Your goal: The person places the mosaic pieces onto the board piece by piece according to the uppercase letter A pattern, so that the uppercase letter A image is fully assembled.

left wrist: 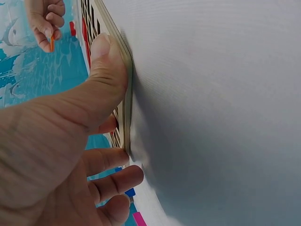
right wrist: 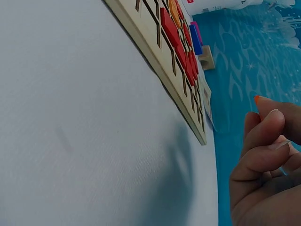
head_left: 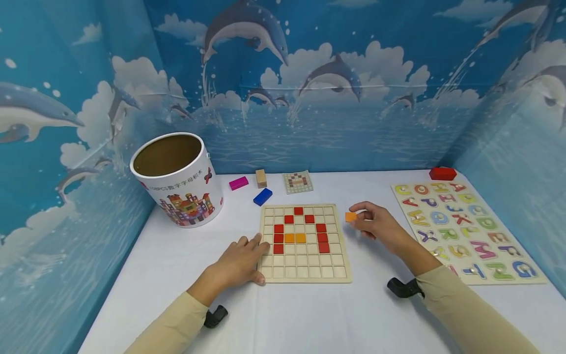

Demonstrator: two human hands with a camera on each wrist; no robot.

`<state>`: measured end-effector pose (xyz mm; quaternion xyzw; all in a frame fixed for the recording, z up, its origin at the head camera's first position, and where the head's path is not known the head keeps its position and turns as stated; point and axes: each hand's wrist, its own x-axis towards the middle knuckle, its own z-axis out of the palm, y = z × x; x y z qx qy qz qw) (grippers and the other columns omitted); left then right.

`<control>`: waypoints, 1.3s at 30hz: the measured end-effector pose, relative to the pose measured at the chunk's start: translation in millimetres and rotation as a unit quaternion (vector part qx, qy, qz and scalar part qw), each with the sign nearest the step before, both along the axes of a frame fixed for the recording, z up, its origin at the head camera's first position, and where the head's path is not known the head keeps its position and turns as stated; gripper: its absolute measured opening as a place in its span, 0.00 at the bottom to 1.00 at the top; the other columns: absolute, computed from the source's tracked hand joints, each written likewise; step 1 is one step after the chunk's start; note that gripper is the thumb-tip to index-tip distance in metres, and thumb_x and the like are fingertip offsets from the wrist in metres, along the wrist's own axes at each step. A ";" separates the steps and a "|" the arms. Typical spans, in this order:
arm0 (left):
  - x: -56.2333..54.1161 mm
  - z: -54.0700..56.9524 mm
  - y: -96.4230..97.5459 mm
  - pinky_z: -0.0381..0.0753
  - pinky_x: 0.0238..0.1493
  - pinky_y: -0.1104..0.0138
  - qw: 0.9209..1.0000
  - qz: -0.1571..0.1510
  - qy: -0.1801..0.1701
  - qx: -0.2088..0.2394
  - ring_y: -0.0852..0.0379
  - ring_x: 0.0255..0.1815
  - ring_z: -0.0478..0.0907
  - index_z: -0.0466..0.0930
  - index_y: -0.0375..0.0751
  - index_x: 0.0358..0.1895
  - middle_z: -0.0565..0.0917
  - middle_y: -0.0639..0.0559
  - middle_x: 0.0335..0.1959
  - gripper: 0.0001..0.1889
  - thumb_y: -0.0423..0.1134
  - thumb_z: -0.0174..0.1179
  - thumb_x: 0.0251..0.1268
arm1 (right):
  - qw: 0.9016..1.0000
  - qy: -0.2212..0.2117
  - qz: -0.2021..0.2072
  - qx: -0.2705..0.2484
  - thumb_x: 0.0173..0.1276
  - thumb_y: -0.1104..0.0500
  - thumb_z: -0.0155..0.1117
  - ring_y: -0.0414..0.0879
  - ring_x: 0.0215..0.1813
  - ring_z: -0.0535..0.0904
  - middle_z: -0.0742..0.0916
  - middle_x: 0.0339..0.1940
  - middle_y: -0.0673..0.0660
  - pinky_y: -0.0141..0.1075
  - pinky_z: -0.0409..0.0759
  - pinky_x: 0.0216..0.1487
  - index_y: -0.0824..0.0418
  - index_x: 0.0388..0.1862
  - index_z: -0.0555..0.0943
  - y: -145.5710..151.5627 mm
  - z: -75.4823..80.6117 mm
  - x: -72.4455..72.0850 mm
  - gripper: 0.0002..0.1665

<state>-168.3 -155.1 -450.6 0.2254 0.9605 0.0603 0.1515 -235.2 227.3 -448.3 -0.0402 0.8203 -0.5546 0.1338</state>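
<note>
A wooden grid board (head_left: 274,275) lies flat, with red square tiles (head_left: 324,248) in an arch-like pattern and two orange tiles (head_left: 300,238) side by side within it. My left hand (head_left: 236,260) rests along the board's left edge, index fingertip on the rim and thumb by the near left corner. In the left wrist view, the thumb (left wrist: 103,61) presses against the board's edge while the other fingers are loosely spread. Right of the board's far part, my right hand (head_left: 376,226) pinches an orange square tile (head_left: 351,217) between thumb and index finger, raised above the tablecloth.
Behind the board lie a pattern card (head_left: 298,182) and blue (head_left: 263,196), magenta (head_left: 239,183) and plain wooden (head_left: 261,178) blocks. A large white bucket (head_left: 212,196) stands at the left. On the right are a letter puzzle board (head_left: 477,231) and a red block (head_left: 442,174).
</note>
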 end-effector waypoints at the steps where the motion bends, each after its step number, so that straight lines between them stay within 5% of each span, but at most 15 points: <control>1: 0.0 -0.3 0.1 0.69 0.65 0.47 1.000 0.000 0.001 0.000 0.42 0.67 0.67 0.66 0.47 0.76 0.61 0.39 0.80 0.48 0.59 0.73 0.51 | 1.000 -0.001 0.006 0.000 0.70 0.57 0.70 0.46 0.25 0.71 0.79 0.36 0.57 0.38 0.70 0.26 0.63 0.67 0.71 -4.2 0.4 -1.1 0.30; 10: -0.1 -0.3 -0.1 0.70 0.63 0.48 1.000 -0.004 0.007 0.000 0.43 0.65 0.68 0.66 0.47 0.76 0.62 0.39 0.80 0.48 0.59 0.72 0.51 | 0.997 -0.021 0.063 0.027 0.67 0.58 0.72 0.46 0.22 0.66 0.78 0.38 0.58 0.36 0.68 0.25 0.61 0.58 0.78 -47.7 -1.1 -6.1 0.22; 17: -1.0 -0.9 -2.1 0.70 0.63 0.48 1.000 -0.008 0.009 0.004 0.42 0.67 0.67 0.66 0.47 0.76 0.61 0.39 0.80 0.47 0.58 0.73 0.51 | 0.982 0.056 0.114 0.138 0.65 0.60 0.73 0.47 0.35 0.71 0.77 0.32 0.54 0.38 0.69 0.36 0.58 0.48 0.82 -81.1 -2.7 -4.8 0.14; 22: -0.3 -1.4 -1.5 0.69 0.65 0.47 1.000 -0.002 0.000 0.009 0.41 0.69 0.66 0.66 0.47 0.76 0.60 0.40 0.80 0.48 0.58 0.73 0.51 | 0.967 0.092 0.138 0.192 0.66 0.62 0.72 0.44 0.29 0.72 0.76 0.24 0.51 0.37 0.69 0.35 0.59 0.47 0.82 -91.4 -8.7 -1.8 0.12; 30: 0.5 -0.9 -1.7 0.68 0.66 0.46 1.000 0.000 0.001 0.005 0.42 0.69 0.66 0.65 0.48 0.77 0.60 0.41 0.81 0.48 0.58 0.73 0.52 | 0.947 0.118 0.142 0.262 0.62 0.63 0.71 0.44 0.27 0.71 0.78 0.23 0.51 0.37 0.69 0.33 0.60 0.43 0.83 -101.2 -11.2 1.1 0.11; 39: -1.2 -2.0 -4.6 0.68 0.66 0.46 1.000 -0.005 0.003 0.005 0.42 0.69 0.66 0.65 0.48 0.77 0.60 0.40 0.80 0.48 0.59 0.73 0.52 | 0.944 0.125 0.134 0.276 0.64 0.62 0.71 0.45 0.31 0.73 0.81 0.26 0.50 0.37 0.71 0.35 0.59 0.44 0.86 -102.8 -6.8 5.8 0.09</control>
